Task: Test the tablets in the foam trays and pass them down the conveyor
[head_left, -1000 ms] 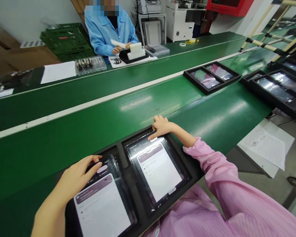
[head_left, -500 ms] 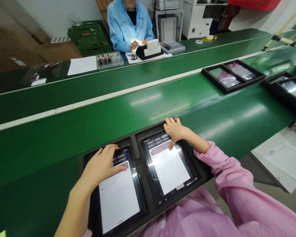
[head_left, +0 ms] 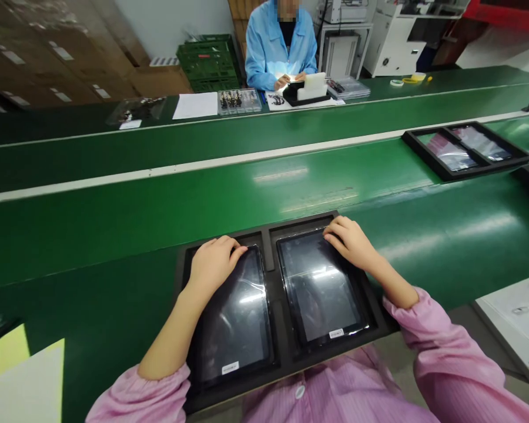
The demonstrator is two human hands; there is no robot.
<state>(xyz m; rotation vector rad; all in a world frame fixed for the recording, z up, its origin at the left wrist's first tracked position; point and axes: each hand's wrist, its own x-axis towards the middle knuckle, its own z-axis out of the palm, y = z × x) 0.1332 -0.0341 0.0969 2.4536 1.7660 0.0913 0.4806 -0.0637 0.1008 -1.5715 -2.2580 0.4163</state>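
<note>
Two tablets with dark, glossy screens lie side by side in a black two-compartment tray [head_left: 283,338]. My left hand [head_left: 212,264] is closed on the top edge of the left tablet [head_left: 235,320], fingers curled over it and thumb by the top of the screen. At the upper right corner of the right tablet [head_left: 321,288], my right hand [head_left: 351,244] is closed with its fingers bent round the edge. Both fingertips are partly hidden behind the edges. A small white label shows at the bottom of each tablet.
The tray rests on a green work surface [head_left: 114,282]. Another black tray [head_left: 462,161] with two tablets stands at the right. Yellow and white sheets [head_left: 30,376] lie at lower left. Across the bench, a person in a blue jacket [head_left: 280,44] works by a black-and-white stand [head_left: 311,91].
Both tablet screens have gone from lit to dark. My thumbs have drawn back from the screens towards the top edges. The camera view has turned left.
</note>
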